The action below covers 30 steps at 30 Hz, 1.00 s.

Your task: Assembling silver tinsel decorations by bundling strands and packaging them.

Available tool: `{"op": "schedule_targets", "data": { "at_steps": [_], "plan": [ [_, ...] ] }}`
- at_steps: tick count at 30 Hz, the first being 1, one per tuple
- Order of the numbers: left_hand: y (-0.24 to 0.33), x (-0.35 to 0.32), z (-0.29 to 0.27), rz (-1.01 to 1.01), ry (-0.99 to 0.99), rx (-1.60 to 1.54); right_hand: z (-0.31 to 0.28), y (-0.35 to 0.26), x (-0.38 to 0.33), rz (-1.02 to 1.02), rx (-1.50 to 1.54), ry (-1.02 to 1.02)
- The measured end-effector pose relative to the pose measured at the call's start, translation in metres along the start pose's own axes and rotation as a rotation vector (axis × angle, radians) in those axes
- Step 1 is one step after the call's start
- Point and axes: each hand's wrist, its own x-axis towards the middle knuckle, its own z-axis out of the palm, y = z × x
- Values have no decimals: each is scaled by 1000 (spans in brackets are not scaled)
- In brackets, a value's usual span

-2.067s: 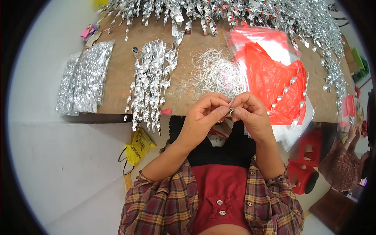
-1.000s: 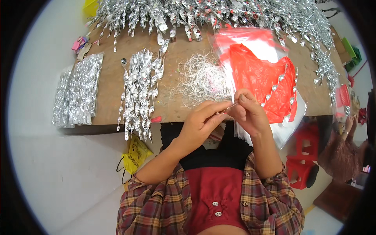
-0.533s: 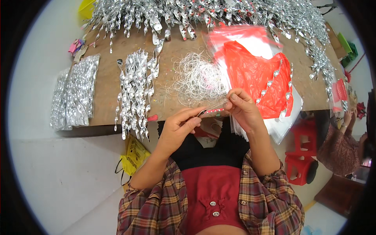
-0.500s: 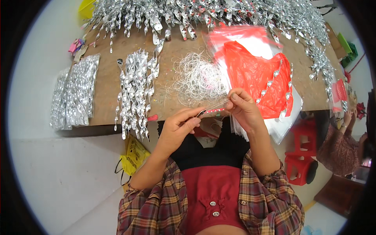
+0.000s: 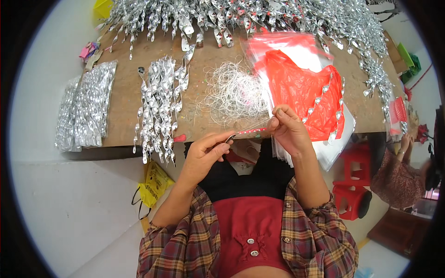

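Just off the table's front edge, my left hand (image 5: 207,155) is closed in a pinch. A small dark shiny piece (image 5: 230,138) shows at its fingertips; its kind is hard to make out. My right hand (image 5: 289,129) pinches thin white string (image 5: 254,125), which runs stretched between both hands. Behind them lies a tangled heap of white string (image 5: 236,90). A red plastic bag (image 5: 299,88) with two twisted silver strips on it lies beyond my right hand, over clear plastic sleeves (image 5: 336,146). To the left, a bunch of twisted silver strips (image 5: 159,106) hangs over the edge.
Packed bundles of silver twists (image 5: 95,104) lie at the table's left end. A large pile of silver twists (image 5: 259,16) spans the back of the brown table (image 5: 125,99). A yellow bag (image 5: 155,185) and red stools (image 5: 352,199) stand below. Another person (image 5: 401,180) is at far right.
My left hand has drawn slightly left and down, away from my right hand, so the gap between them is a little wider. The right hand has hardly moved.
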Motion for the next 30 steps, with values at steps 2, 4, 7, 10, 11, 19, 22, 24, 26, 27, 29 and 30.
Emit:
{"op": "schedule_targets", "data": {
  "at_steps": [2,4,7,10,11,19,22,24,26,27,29,30],
  "plan": [
    [-2,-1,0,1,-2,5,-2,1,1,-3,-3,1],
    [-3,-3,-1,1,-2,11,-2,2,1,-6,-5,2],
    [-4,-4,-3,-56,-27,5,2,4,1,2,22,-7],
    [-15,-2,-8,-105,-190,23,11,9,-1,63,46,-7],
    [-24,1,-10,-111,-336,57,16,12,-3,94,5,-44],
    [-19,15,14,-207,-351,-368,19,25,-13,226,-66,-172],
    [-15,16,19,-206,-154,-427,23,21,-15,212,-147,-161],
    [-13,17,18,-137,-129,-240,23,20,-15,218,-177,-149],
    [-12,16,19,-135,-103,-242,21,21,-14,188,-187,-154],
    [-12,15,20,-132,-76,-242,21,20,-15,189,-186,-154],
    [-13,15,18,-128,-60,-241,22,19,-15,179,-191,-135],
    [-14,15,18,-122,-45,-240,22,19,-14,180,-190,-135]
  ]
}}
